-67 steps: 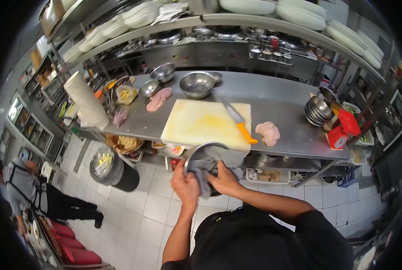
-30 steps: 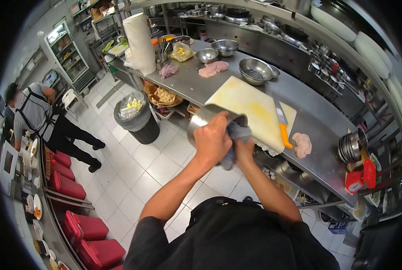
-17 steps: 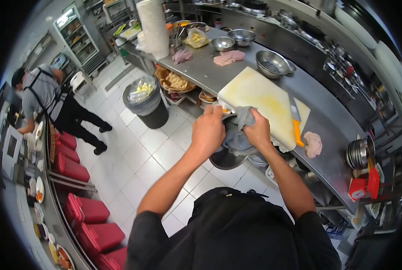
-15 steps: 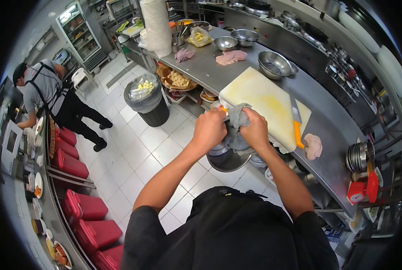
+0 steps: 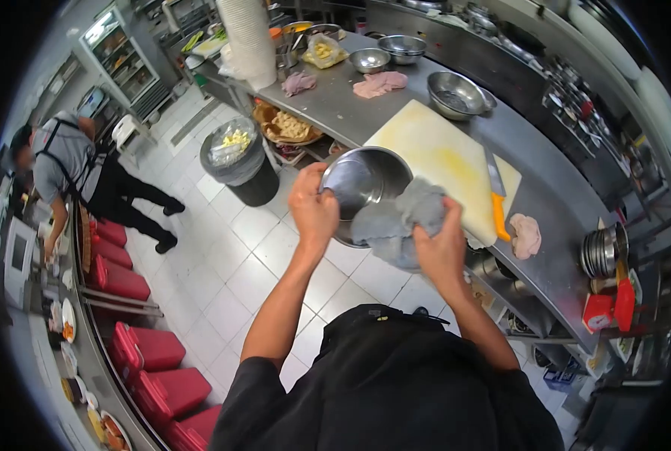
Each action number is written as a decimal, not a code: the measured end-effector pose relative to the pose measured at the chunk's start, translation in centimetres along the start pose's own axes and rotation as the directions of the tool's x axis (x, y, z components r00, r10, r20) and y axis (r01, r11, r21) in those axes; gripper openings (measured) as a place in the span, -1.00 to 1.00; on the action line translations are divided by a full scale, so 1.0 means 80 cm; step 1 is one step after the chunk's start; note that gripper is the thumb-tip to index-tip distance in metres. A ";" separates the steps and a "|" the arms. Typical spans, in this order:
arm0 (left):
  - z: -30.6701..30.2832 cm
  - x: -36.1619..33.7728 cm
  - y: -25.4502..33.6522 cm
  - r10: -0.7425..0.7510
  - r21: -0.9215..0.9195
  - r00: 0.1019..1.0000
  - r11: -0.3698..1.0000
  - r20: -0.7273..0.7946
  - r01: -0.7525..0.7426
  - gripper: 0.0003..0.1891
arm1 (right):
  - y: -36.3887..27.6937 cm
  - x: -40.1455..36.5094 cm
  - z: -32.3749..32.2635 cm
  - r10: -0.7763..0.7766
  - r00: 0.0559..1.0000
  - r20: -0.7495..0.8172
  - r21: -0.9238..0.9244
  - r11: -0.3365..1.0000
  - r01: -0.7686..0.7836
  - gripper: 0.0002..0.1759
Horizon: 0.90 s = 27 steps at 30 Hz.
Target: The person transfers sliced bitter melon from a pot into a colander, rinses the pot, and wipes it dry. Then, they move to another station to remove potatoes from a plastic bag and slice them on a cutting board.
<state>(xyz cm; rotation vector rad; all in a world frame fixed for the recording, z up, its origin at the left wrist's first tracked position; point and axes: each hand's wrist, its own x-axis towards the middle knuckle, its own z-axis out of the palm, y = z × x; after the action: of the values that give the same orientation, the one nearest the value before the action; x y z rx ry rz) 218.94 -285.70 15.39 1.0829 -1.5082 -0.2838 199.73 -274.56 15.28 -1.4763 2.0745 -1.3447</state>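
Our left hand holds a round, shiny steel bowl, its fingers closed at the left side of the rim. The bowl is tilted, its open mouth facing up toward us. Our right hand pinches a bunched grey cloth, which hangs out to the left of the fingers and covers the bowl's lower right part from our view. We cannot tell how much cloth lies inside.

On the steel counter, we see a wide steel bowl just behind the white, yellow-stained cutting board, and a plastic bag containing yellow pieces. Beyond our left hand, a black bin with a plastic liner holds pale yellow pieces. Both our bare forearms reach forward from black sleeves, the left palm turned inward and the right wrist beside the counter's edge.
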 end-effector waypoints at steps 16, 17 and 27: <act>0.036 -0.138 -0.018 -0.159 -0.029 0.954 0.985 0.255 0.172 -0.62 | 0.072 -0.029 0.073 0.163 0.473 0.866 0.211 0.737 -0.642 -0.71; 0.031 -0.136 -0.019 -0.187 -0.037 0.954 0.979 0.233 0.201 -0.63 | 0.067 -0.024 0.060 0.193 0.449 0.873 0.153 0.764 -0.627 -0.74; -0.003 -0.092 0.019 -0.095 0.144 0.881 0.989 0.464 0.031 -0.88 | -0.038 0.002 0.010 -0.423 0.844 0.329 -0.269 0.815 0.513 -0.06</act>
<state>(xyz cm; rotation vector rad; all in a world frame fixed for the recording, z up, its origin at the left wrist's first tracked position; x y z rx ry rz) 217.49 -279.28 11.70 1.2286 -1.9478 -0.5284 202.05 -275.29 17.33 -2.3071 1.9135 -0.8689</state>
